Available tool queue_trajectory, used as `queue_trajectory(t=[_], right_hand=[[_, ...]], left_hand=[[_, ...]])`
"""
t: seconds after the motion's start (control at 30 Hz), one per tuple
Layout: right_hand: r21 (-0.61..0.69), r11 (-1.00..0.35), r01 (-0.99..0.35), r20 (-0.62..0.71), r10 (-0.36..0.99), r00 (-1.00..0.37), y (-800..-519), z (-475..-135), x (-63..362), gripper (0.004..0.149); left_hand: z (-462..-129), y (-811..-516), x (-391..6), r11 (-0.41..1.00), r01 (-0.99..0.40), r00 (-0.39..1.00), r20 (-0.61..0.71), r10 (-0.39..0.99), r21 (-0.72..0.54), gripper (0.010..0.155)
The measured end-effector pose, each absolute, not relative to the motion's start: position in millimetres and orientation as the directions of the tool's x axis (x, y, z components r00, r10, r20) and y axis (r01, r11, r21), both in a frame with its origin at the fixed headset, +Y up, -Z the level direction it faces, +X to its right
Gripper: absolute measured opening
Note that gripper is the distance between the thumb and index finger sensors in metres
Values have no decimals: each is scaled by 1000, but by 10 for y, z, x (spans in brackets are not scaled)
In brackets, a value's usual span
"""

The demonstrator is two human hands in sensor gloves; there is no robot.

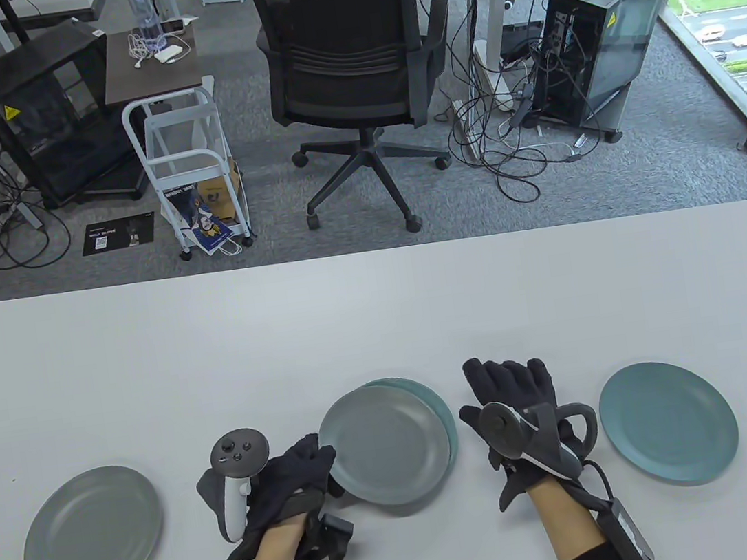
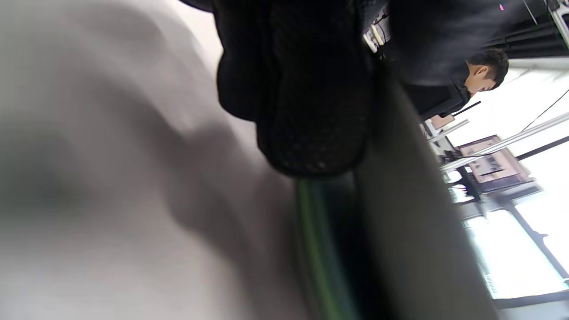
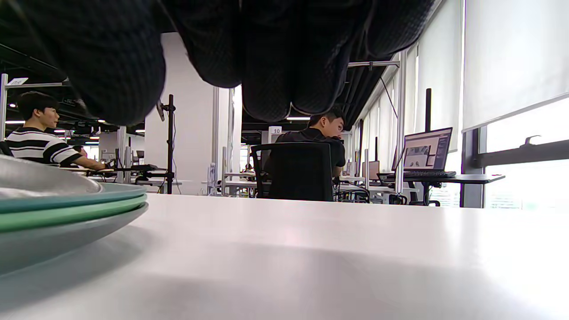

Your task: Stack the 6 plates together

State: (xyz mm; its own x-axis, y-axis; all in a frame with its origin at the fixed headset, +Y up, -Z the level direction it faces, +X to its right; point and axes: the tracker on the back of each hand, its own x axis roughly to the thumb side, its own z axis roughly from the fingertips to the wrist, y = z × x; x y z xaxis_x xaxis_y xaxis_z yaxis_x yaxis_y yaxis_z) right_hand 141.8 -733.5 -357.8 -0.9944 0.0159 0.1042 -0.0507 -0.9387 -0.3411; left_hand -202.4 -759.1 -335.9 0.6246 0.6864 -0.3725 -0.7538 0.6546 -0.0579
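Note:
A stack of plates (image 1: pixel 443 416) lies at the table's near middle, with a grey plate (image 1: pixel 386 445) on top, shifted left over teal ones. My left hand (image 1: pixel 319 465) grips that grey plate's left rim, thumb on top. In the left wrist view my fingers (image 2: pixel 311 111) lie against the plate's underside (image 2: pixel 400 222). My right hand (image 1: pixel 509 379) lies open and flat on the table just right of the stack, holding nothing. The right wrist view shows the stack's rims (image 3: pixel 66 209) at its left. A single grey plate (image 1: pixel 94 538) lies at the far left, and a single teal plate (image 1: pixel 669 422) at the right.
The white table (image 1: pixel 379 321) stretches bare behind the plates to its far edge. Beyond it on the floor stand an office chair (image 1: pixel 353 88), a white cart (image 1: pixel 186 160) and computer cases.

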Motion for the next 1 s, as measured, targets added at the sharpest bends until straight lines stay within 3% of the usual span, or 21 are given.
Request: queue_trajectory(t=[0.07,0.17,0.3,0.4,0.57,0.83,1.0], right_hand=[[-333,-943,-21,73,-3,-997,-7347,-3584,1423,67],[-302,-952,56,-47,-43,-998,-7367,-3597,1495,69],[-261,-960,99,-243,-34,-969,-7355,-3609,1704,70],[-158,-985,74,-400,-4,-917,-7349,-3619,1968,78],[-35,-999,-4,-554,22,-832,-7413,-3610,2372,83],[60,-994,-91,-623,34,-782,-7509,-3629,2624,81],[87,-992,-91,-637,15,-771,-7604,-3665,2698,72]], left_hand=[[-3326,-7541,-2005,767,-642,718,-351,600,-3,81],[-3279,-7475,-1967,828,-554,764,-342,547,85,81],[-3259,-7460,-1932,873,-475,809,-334,484,113,79],[-3263,-7471,-1924,873,-476,812,-329,481,103,79],[-3268,-7480,-1951,862,-496,798,-336,500,104,78],[-3274,-7481,-1989,849,-518,783,-344,518,100,76],[-3273,-7482,-1994,848,-521,782,-345,519,95,75]])
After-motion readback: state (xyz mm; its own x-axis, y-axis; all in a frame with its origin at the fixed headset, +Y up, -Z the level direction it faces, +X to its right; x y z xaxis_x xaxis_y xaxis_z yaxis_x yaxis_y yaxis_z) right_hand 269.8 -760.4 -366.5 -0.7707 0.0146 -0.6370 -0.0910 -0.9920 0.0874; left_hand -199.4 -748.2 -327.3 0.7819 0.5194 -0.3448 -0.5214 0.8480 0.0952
